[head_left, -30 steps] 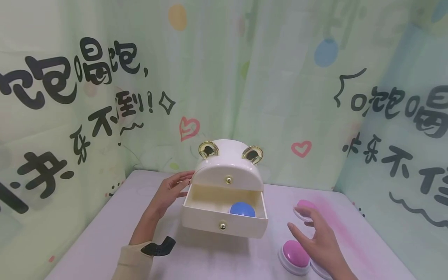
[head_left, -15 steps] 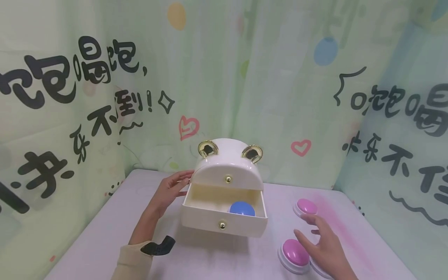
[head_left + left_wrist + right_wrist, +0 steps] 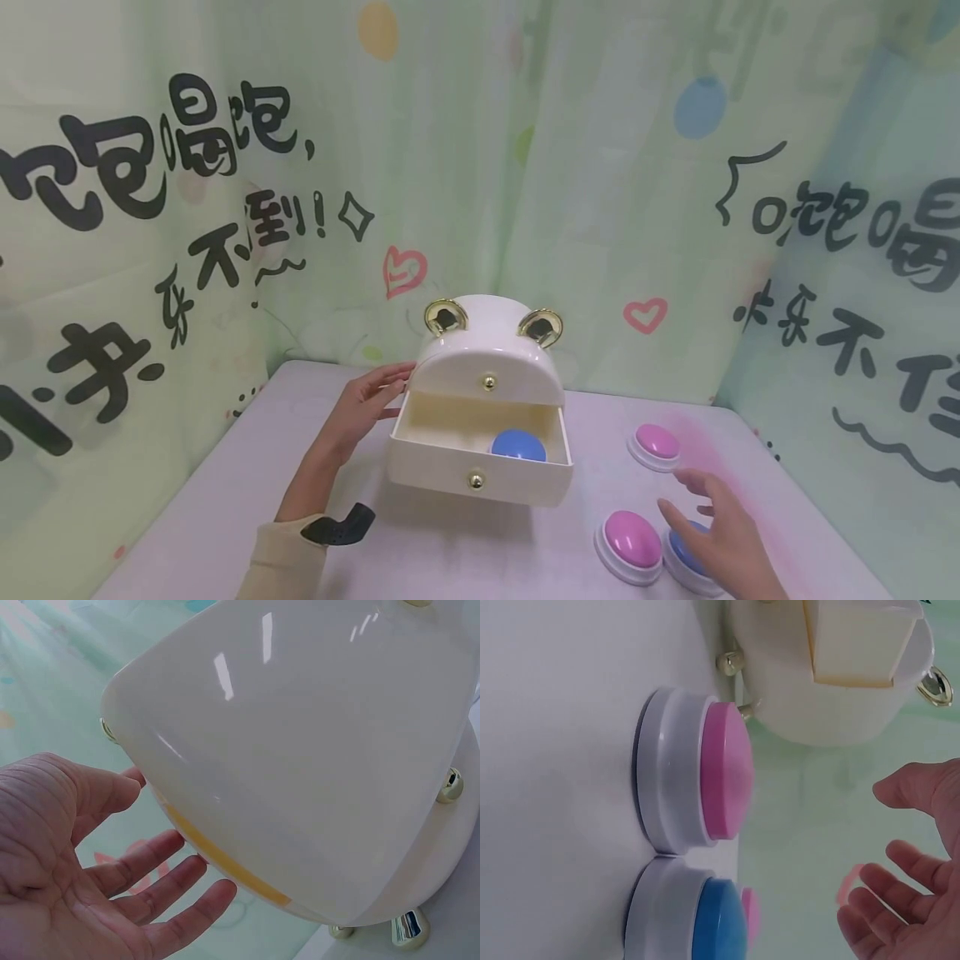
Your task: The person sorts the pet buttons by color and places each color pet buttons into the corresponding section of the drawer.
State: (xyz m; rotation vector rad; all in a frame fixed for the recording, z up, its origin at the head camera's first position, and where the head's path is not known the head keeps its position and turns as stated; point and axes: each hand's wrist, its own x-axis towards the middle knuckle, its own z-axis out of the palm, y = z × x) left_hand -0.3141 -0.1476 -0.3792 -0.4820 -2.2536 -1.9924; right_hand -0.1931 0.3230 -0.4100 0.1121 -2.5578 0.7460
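A white frog-shaped drawer box (image 3: 487, 367) with gold-rimmed eyes stands mid-table, its lower drawer (image 3: 431, 469) pulled out. Inside the drawer, at its right, sits a blue dome-topped push button (image 3: 519, 445). My left hand (image 3: 363, 408) rests its fingertips against the box's left side; in the left wrist view its fingers (image 3: 191, 904) are spread along the curved edge. Over the right of the table hovers my right hand (image 3: 727, 529), relaxed and holding nothing. It partly covers a blue button (image 3: 684, 546) with a white base, beside a pink button (image 3: 632, 540).
Another pink button (image 3: 657, 442) lies farther back on the right of the white table (image 3: 585, 492). A pale green curtain (image 3: 600, 208) with black lettering and hearts encloses the back and sides. A black band (image 3: 341, 529) is on the left wrist.
My right hand has moved right and slightly toward the front, uncovering the far pink button and part of the blue one. The left hand and the box have kept their places.
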